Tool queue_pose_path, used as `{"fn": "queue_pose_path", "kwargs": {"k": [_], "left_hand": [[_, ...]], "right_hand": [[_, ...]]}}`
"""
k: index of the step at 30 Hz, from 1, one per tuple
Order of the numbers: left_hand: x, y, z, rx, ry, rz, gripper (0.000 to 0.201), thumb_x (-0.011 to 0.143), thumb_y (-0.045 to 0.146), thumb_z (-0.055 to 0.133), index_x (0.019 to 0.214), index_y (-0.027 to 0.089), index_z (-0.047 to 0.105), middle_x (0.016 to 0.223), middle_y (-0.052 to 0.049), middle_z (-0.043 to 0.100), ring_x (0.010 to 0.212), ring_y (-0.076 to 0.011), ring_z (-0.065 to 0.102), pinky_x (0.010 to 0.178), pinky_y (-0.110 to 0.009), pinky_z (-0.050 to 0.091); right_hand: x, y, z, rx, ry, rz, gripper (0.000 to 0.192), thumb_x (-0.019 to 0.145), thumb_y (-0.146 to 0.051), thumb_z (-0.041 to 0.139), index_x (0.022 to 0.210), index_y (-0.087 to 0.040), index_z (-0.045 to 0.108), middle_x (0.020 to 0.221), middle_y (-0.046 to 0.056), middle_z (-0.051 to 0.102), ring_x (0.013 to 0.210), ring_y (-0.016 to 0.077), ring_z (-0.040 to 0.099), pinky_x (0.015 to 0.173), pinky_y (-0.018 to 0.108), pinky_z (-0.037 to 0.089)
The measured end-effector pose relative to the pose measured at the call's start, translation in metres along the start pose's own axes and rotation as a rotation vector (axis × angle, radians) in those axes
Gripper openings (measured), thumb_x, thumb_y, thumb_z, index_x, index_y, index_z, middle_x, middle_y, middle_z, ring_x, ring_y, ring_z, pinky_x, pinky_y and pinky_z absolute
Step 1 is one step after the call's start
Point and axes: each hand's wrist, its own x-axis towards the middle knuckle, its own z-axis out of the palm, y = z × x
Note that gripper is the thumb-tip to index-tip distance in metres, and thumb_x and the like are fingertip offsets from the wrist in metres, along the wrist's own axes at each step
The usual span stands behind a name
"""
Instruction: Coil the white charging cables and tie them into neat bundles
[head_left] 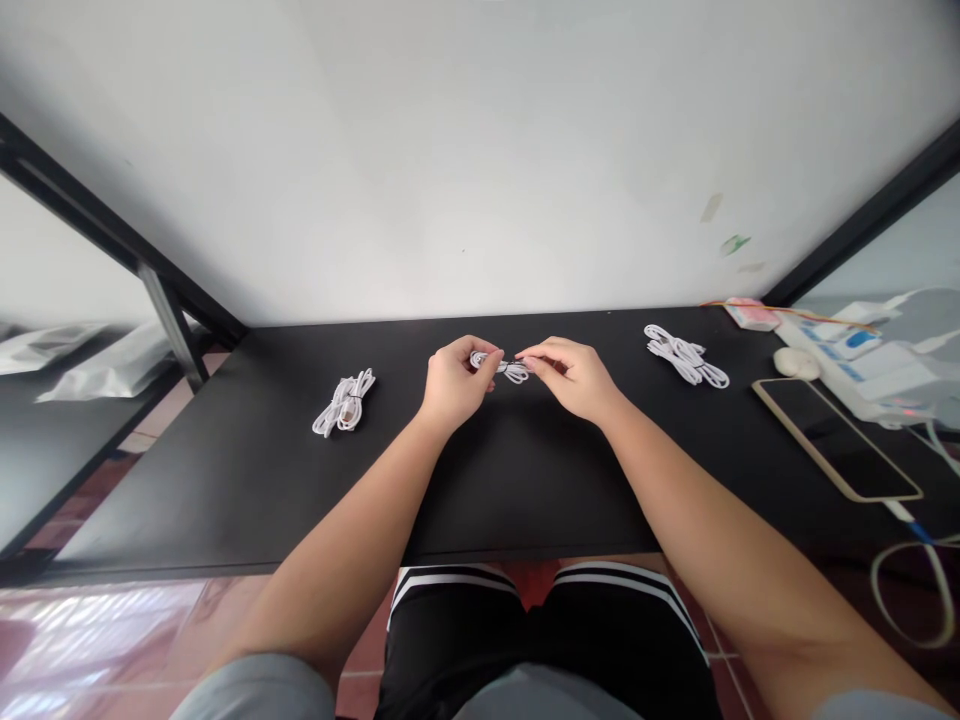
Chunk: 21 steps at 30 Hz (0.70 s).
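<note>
Closest in are the person's knees in black shorts [540, 640], tucked under the black table [300, 500]. Both forearms reach over it. The left hand [454, 381] and right hand [574, 378] are curled, fingertips pinching a small coiled white cable [510, 368] between them, mid-table near the wall. Other cable bundles lie left [344, 403] and right [686, 356]; a phone [834, 437] sits far right.

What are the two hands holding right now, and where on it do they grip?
Both hands hold one small coiled white cable above the black table: the left hand pinches its left loop end, the right hand its right end.
</note>
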Motion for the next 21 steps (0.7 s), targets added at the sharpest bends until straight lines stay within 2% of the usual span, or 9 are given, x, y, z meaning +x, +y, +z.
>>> {"fn": "queue_pose_path", "kwargs": {"k": [6, 9, 14, 17, 21], "left_hand": [[-0.004, 0.004, -0.001, 0.118, -0.048, 0.116, 0.021, 0.088, 0.042, 0.063, 0.088, 0.021, 0.069, 0.069, 0.000, 0.067, 0.056, -0.0121, 0.061, 0.057, -0.023, 0.047], [-0.006, 0.007, -0.002, 0.204, -0.080, 0.199, 0.019, 0.089, 0.038, 0.063, 0.088, 0.021, 0.070, 0.075, -0.001, 0.070, 0.061, -0.0121, 0.060, 0.062, -0.024, 0.046], [-0.007, 0.011, 0.000, 0.274, -0.087, 0.304, 0.013, 0.089, 0.031, 0.062, 0.087, 0.021, 0.071, 0.079, -0.001, 0.072, 0.064, -0.0121, 0.060, 0.069, -0.024, 0.046], [-0.007, 0.010, 0.001, 0.295, -0.041, 0.259, 0.014, 0.088, 0.032, 0.062, 0.087, 0.021, 0.071, 0.076, -0.001, 0.071, 0.063, -0.0128, 0.060, 0.068, -0.025, 0.046], [-0.005, 0.007, 0.000, 0.277, -0.009, 0.191, 0.015, 0.087, 0.035, 0.063, 0.085, 0.022, 0.071, 0.073, -0.001, 0.070, 0.064, -0.0138, 0.061, 0.066, -0.025, 0.046]], "right_hand": [[0.004, 0.006, 0.003, 0.208, -0.040, 0.240, 0.026, 0.093, -0.041, 0.057, 0.094, -0.019, 0.071, 0.080, 0.003, 0.068, 0.065, 0.0137, 0.060, 0.064, 0.028, 0.050], [0.004, 0.010, 0.005, 0.268, -0.042, 0.289, 0.028, 0.088, -0.044, 0.064, 0.090, -0.018, 0.071, 0.076, 0.003, 0.068, 0.063, 0.0136, 0.058, 0.061, 0.028, 0.048], [0.002, 0.007, 0.006, 0.167, -0.023, 0.267, 0.032, 0.086, -0.049, 0.065, 0.083, -0.018, 0.072, 0.068, 0.002, 0.066, 0.059, 0.0136, 0.055, 0.057, 0.028, 0.044], [0.000, 0.001, 0.006, 0.071, -0.021, 0.202, 0.032, 0.088, -0.049, 0.064, 0.079, -0.018, 0.072, 0.066, 0.002, 0.064, 0.057, 0.0128, 0.053, 0.056, 0.027, 0.042], [-0.002, -0.002, 0.007, 0.002, -0.041, 0.083, 0.022, 0.083, -0.041, 0.072, 0.092, -0.021, 0.075, 0.079, 0.002, 0.067, 0.057, 0.0109, 0.051, 0.056, 0.027, 0.044]]}}
